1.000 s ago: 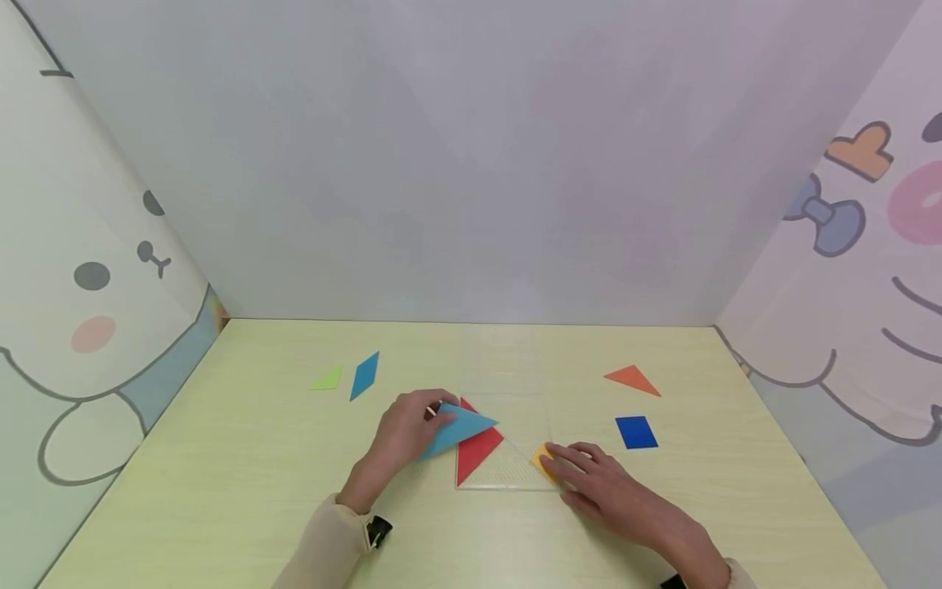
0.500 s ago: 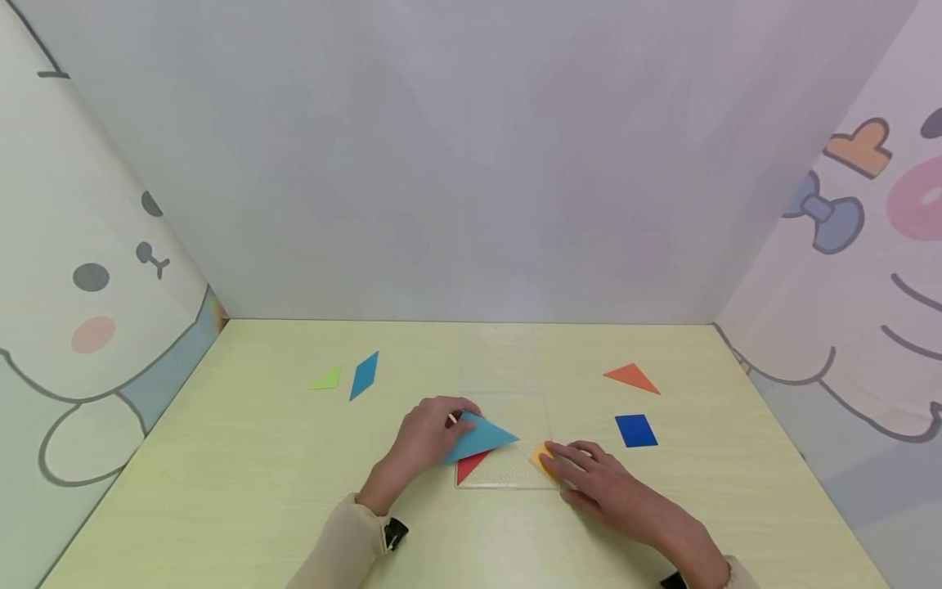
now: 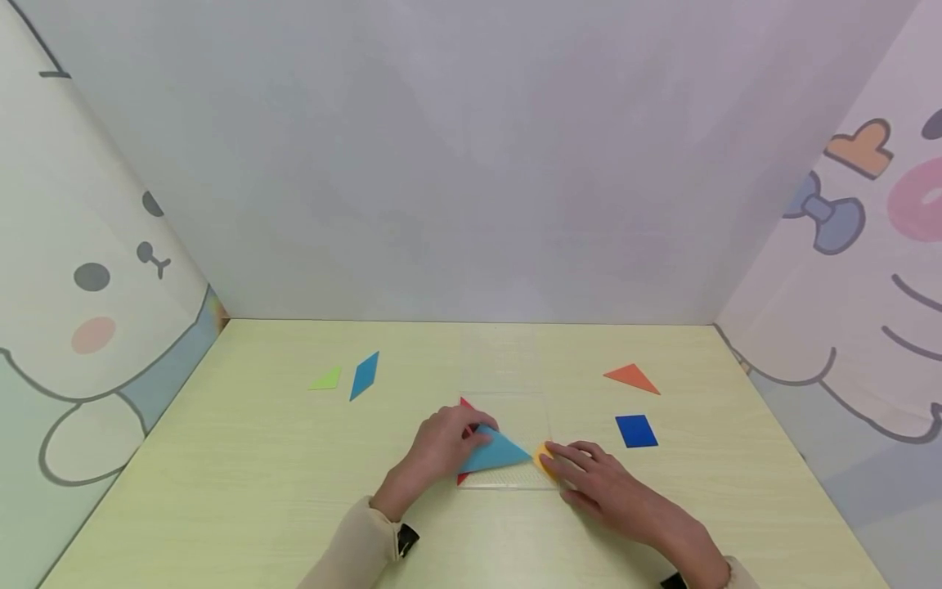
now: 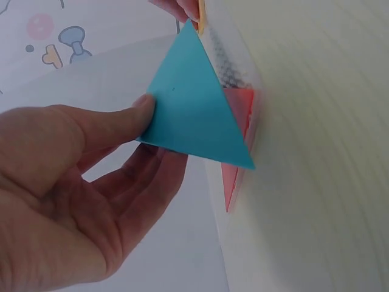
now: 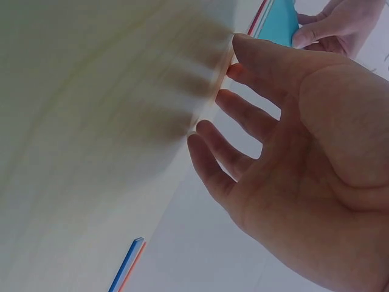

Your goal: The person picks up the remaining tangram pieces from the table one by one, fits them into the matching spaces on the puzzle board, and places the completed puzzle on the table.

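Note:
In the head view my left hand (image 3: 439, 446) pinches a light blue tangram triangle (image 3: 499, 451) by one edge, thumb on top. The triangle is tilted above a clear plastic tray (image 3: 508, 488) and covers much of a red triangle (image 3: 463, 478) at the tray's left side. Its tip appears beside a yellow piece (image 3: 540, 463) at the tray's right edge. The fingertips of my right hand (image 3: 607, 491) rest on that yellow piece and partly hide its shape. The left wrist view shows the light blue triangle (image 4: 188, 103) apart from the red triangle (image 4: 240, 106).
Back left on the wooden table (image 3: 221, 458) lie a light green triangle (image 3: 327, 379) and a blue parallelogram (image 3: 365, 376). To the right are an orange triangle (image 3: 633, 378) and a dark blue square (image 3: 636, 432). A clear panel (image 3: 500, 357) lies behind the tray.
My left hand has moved right and slightly nearer with the light blue triangle, bringing its tip up to the yellow piece. The right hand has stayed still.

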### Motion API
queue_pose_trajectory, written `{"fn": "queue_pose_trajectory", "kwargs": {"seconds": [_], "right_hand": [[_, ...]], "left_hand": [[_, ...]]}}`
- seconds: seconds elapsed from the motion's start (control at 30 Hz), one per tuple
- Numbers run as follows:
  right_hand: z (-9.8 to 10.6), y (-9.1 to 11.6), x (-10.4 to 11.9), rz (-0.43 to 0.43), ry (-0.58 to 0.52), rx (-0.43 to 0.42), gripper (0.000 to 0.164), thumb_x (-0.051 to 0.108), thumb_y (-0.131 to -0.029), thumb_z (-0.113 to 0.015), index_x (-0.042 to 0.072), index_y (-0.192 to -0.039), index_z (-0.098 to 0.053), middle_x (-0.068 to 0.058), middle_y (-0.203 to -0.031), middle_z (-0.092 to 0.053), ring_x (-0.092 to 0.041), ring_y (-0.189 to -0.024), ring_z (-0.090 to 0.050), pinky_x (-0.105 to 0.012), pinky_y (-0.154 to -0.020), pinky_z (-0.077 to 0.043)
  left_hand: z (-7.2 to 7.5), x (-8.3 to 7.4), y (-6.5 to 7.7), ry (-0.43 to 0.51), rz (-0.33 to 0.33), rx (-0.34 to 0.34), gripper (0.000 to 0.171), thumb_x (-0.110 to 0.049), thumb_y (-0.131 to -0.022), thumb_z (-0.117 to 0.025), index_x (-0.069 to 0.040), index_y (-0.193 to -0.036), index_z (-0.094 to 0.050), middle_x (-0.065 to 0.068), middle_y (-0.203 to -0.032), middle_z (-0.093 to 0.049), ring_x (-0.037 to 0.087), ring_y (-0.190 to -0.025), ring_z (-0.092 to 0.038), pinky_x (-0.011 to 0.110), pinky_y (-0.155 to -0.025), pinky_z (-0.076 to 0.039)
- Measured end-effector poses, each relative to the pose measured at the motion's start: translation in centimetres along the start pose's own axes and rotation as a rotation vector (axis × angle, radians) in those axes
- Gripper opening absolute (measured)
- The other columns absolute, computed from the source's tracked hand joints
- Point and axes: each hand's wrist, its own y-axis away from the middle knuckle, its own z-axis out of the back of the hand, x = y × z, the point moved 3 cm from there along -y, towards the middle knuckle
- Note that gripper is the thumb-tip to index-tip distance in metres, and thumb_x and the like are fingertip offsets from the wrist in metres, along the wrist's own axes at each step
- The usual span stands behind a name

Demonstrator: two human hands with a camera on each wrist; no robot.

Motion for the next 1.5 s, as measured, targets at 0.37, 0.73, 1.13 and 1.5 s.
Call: {"fn": "queue_pose_trajectory", "kwargs": {"seconds": [0.37, 0.73, 1.13, 1.5], "right_hand": [[0.2, 0.0, 0.1, 0.009, -0.01, -0.003, 0.055, 0.017, -0.101, -0.067, 0.015, -0.153, -0.05, -0.009, -0.152, -0.052, -0.029, -0.125, -0.053, -0.047, -0.092, -0.051], [0.2, -0.1, 0.0, -0.019, -0.026, 0.016, 0.054, 0.02, -0.102, -0.065, 0.016, -0.153, -0.05, -0.008, -0.153, -0.051, -0.03, -0.126, -0.052, -0.047, -0.092, -0.052], [0.1, 0.0, 0.0, -0.026, -0.024, 0.028, 0.053, 0.021, -0.103, -0.064, 0.016, -0.153, -0.05, -0.007, -0.154, -0.05, -0.029, -0.127, -0.052, -0.048, -0.093, -0.051], [0.2, 0.0, -0.1, -0.042, -0.037, 0.035, 0.054, 0.02, -0.102, -0.066, 0.015, -0.153, -0.05, -0.006, -0.154, -0.051, -0.029, -0.126, -0.052, -0.047, -0.094, -0.052]], "left_hand": [[-1.0, -0.5, -0.2, -0.003, 0.016, 0.066, 0.015, -0.016, -0.094, -0.076, -0.016, -0.109, -0.08, -0.006, -0.092, -0.07, 0.009, -0.077, -0.054, 0.026, -0.069, -0.045], [-1.4, -0.9, -0.3, 0.002, 0.011, 0.113, 0.016, -0.017, -0.094, -0.076, -0.017, -0.11, -0.081, -0.005, -0.1, -0.074, 0.009, -0.08, -0.055, 0.026, -0.072, -0.046], [-1.8, -1.5, -0.4, -0.011, -0.036, 0.119, 0.016, -0.017, -0.094, -0.077, -0.017, -0.109, -0.081, -0.005, -0.101, -0.074, 0.007, -0.081, -0.057, 0.025, -0.072, -0.046], [-2.3, -1.7, -0.9, -0.025, -0.049, 0.137, 0.017, -0.019, -0.093, -0.077, -0.017, -0.11, -0.081, -0.005, -0.106, -0.075, 0.007, -0.086, -0.059, 0.024, -0.076, -0.049]]}}
